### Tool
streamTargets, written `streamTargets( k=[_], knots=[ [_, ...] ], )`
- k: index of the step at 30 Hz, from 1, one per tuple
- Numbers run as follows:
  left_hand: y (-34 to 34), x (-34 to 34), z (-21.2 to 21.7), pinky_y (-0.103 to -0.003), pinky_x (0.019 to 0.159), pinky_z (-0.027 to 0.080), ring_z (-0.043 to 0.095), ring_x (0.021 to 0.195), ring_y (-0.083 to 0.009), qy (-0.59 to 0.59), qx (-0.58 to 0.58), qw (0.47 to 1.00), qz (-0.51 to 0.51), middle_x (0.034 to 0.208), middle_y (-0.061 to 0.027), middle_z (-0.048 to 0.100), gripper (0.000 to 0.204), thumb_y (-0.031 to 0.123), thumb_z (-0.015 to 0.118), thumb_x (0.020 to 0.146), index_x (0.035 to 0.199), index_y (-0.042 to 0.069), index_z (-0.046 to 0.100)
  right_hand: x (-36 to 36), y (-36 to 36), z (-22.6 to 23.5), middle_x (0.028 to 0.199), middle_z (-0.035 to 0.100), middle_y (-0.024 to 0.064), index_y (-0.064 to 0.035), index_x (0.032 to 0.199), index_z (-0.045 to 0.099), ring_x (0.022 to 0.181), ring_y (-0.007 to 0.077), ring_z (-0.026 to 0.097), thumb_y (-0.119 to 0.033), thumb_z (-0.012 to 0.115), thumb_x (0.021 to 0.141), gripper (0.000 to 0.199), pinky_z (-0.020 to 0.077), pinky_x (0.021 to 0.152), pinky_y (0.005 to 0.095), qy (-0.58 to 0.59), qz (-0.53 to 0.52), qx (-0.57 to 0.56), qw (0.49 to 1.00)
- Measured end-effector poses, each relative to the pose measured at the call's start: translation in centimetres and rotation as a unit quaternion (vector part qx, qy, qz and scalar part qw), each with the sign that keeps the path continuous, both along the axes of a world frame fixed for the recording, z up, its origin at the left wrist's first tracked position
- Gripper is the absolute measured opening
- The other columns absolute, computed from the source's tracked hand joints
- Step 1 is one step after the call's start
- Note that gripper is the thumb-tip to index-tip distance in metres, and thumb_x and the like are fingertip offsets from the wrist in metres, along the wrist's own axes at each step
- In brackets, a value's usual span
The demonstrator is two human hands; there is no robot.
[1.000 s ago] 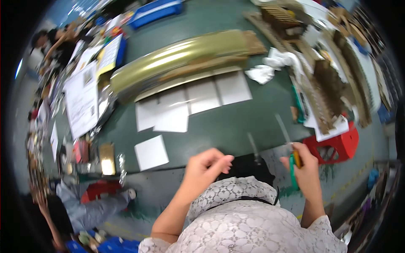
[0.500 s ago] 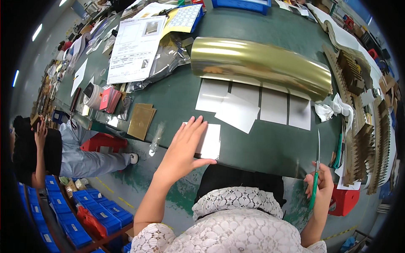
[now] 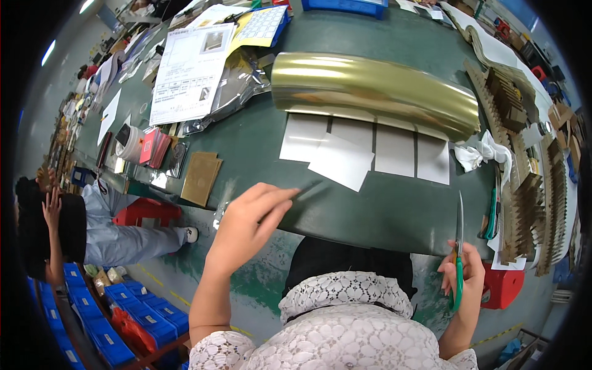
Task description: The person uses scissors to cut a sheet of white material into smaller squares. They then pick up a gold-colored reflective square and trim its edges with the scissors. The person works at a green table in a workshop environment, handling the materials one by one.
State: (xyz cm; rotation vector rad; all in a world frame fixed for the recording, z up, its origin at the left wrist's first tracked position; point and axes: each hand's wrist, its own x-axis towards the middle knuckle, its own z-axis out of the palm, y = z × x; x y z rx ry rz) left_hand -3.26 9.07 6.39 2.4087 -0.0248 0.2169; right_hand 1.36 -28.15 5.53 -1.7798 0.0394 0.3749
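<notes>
My right hand (image 3: 467,271) is wrapped round the green handles of a pair of scissors (image 3: 460,246) at the near right table edge. Their blades point away from me, with the tips over the table. Fingers drawn together, my left hand (image 3: 254,219) is raised at the near left edge. A thin dark sliver shows at its fingertips; I cannot make out whether this is a card seen edge-on or a shadow. Beyond the hands, several white sheets lie in a row, with a loose white sheet (image 3: 341,161) slanted across them. Behind them lies a large gold film roll (image 3: 376,92).
Brown square plates (image 3: 200,179) lie left of my left hand. Farther left stands a white tub (image 3: 131,142). Printed papers (image 3: 194,71) lie at the back left. Crumpled white tissue (image 3: 478,154) and toothed brown strips (image 3: 529,203) are on the right. Another person (image 3: 74,228) is at far left.
My left hand has lifted from the white card it was lying flat on and drawn its fingers together. The card no longer shows on the table. The scissors are still in my right hand.
</notes>
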Motion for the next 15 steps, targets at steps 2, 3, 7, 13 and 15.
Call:
streamTargets(
  k=[2, 3, 7, 13, 15],
  knots=[
    [-0.8, 0.8, -0.2, -0.028, 0.068, 0.047, 0.062, 0.075, -0.0191, 0.020, -0.168, 0.983, 0.067, 0.087, -0.0078, 0.067, 0.016, 0.010, 0.061, 0.090, 0.102, -0.001, 0.065, -0.8, -0.3, 0.3, 0.077, 0.059, 0.0050, 0.0004, 0.120, 0.052, 0.055, 0.0039, 0.048, -0.011, 0.071, 0.082, 0.044, 0.0357, 0.044, 0.0166, 0.025, 0.010, 0.058, 0.998],
    [-1.9, 1.3, -0.5, -0.026, 0.070, 0.047, 0.062, 0.077, -0.0161, 0.048, -0.306, 0.946, 0.097, 0.088, -0.0066, 0.067, 0.017, 0.011, 0.061, 0.091, 0.103, -0.001, 0.064, -1.3, -0.6, 0.1, 0.076, 0.059, 0.0052, 0.0010, 0.120, 0.052, 0.054, 0.0041, 0.049, -0.013, 0.072, 0.082, 0.046, 0.0356, 0.044, 0.0165, 0.029, 0.016, 0.093, 0.995],
    [-7.4, 2.8, -3.1, -0.029, 0.085, 0.050, 0.062, 0.098, -0.0141, 0.153, -0.669, 0.725, 0.057, 0.110, -0.0092, 0.064, 0.026, 0.009, 0.060, 0.092, 0.115, -0.002, 0.058, -3.2, -1.6, -1.1, 0.076, 0.054, 0.0030, 0.0020, 0.123, 0.050, 0.061, 0.0066, 0.047, -0.038, 0.075, 0.077, 0.066, 0.0363, 0.052, 0.0190, 0.044, 0.041, 0.165, 0.984],
    [-15.0, 3.6, -3.7, -0.038, 0.093, 0.051, 0.059, 0.111, -0.0219, 0.258, -0.731, 0.632, -0.002, 0.124, -0.0129, 0.056, 0.047, 0.005, 0.060, 0.089, 0.132, 0.004, 0.041, -5.0, -4.5, -2.3, 0.095, 0.052, 0.0028, -0.0031, 0.131, 0.046, 0.083, 0.0096, 0.047, -0.037, 0.082, 0.069, 0.079, 0.0389, 0.075, 0.0228, 0.111, 0.097, 0.137, 0.980],
    [-16.4, 3.5, -3.8, -0.038, 0.094, 0.051, 0.058, 0.112, -0.0220, 0.253, -0.725, 0.641, -0.002, 0.124, -0.0119, 0.056, 0.046, 0.005, 0.060, 0.090, 0.132, 0.005, 0.040, -5.5, -5.2, -3.0, 0.099, 0.050, 0.0015, -0.0068, 0.132, 0.047, 0.088, 0.0105, 0.048, -0.017, 0.082, 0.073, 0.069, 0.0410, 0.080, 0.0248, 0.099, 0.122, 0.148, 0.976]
  ],
)
